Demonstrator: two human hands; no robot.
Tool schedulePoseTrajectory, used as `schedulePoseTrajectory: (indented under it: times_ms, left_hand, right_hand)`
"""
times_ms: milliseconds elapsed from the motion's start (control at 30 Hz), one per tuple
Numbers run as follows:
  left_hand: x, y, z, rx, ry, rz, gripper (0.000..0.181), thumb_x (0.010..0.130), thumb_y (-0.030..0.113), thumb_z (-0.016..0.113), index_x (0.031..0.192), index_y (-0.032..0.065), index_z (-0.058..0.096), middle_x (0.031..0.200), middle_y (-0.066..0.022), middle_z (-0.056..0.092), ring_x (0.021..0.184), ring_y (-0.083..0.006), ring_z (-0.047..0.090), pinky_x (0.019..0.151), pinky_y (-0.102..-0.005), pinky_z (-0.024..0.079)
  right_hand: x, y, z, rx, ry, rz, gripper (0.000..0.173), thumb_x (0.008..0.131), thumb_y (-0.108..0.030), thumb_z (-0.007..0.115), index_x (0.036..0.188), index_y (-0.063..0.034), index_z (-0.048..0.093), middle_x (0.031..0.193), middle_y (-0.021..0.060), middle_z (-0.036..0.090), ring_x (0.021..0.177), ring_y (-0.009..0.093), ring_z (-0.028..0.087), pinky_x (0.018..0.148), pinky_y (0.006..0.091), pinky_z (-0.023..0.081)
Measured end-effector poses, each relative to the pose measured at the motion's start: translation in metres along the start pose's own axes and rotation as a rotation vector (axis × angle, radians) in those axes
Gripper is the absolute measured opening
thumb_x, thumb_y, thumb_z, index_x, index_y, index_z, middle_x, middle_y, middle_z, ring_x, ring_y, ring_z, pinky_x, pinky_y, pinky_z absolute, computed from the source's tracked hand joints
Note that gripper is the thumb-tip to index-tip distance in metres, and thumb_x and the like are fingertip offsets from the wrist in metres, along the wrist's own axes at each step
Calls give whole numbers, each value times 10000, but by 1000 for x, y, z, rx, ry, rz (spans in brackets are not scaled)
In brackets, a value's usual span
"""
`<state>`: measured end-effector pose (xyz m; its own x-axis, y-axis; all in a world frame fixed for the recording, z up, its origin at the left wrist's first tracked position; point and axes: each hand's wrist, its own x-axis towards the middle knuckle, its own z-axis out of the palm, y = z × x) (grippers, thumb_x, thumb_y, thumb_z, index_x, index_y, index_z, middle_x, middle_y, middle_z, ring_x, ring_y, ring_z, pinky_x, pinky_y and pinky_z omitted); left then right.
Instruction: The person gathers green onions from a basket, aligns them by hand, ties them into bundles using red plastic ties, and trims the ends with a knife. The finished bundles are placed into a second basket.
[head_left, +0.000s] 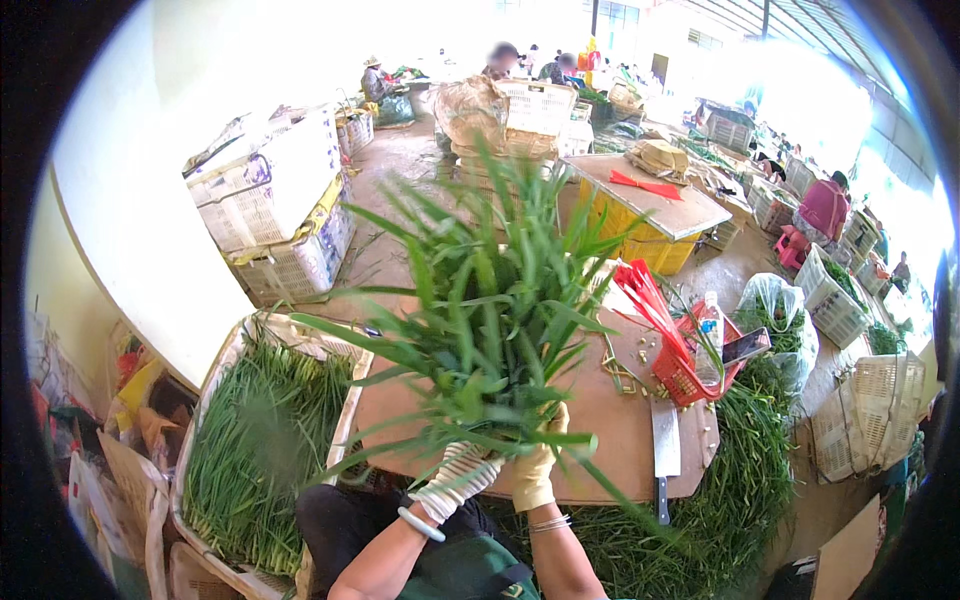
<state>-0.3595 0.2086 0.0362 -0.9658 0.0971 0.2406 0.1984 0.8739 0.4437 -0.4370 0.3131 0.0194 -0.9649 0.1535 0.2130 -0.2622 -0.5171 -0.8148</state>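
Observation:
A large bunch of long green leafy vegetable stalks (487, 322) stands upright in front of me, leaf tips up. My left hand (465, 472), in a striped white glove, and my right hand (538, 465), in a cream glove, are closed around its lower end; leaves cover most of the fingers. Beneath the bunch is a brown board (600, 450). A cleaver (665, 450) lies at its right side, handle over the edge. Behind the cleaver, a red plastic basket (679, 371) holds red strips (649, 300), a clear bottle (709, 345) and a phone (745, 346).
At my left, a crate (191, 420) is filled with green stalks. Loose greens (735, 480) are heaped right of and below the board. Stacked crates (270, 225) and a board-topped yellow crate (637, 232) stand ahead. Several people sit farther off, one in a pink top (823, 206).

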Motion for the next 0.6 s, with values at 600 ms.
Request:
schedulePoseTrajectory:
  times_ms: [600]
  left_hand:
    - [14,19,-38,-188,139,112,197,857,208,705,960,41,680,924,-120,707,910,-256,638,857,-338,500]
  right_hand:
    - [25,-97,64,-893,-33,-431,167,1003,-119,533,1009,3,647,881,170,703,772,305,681,676,405,525]
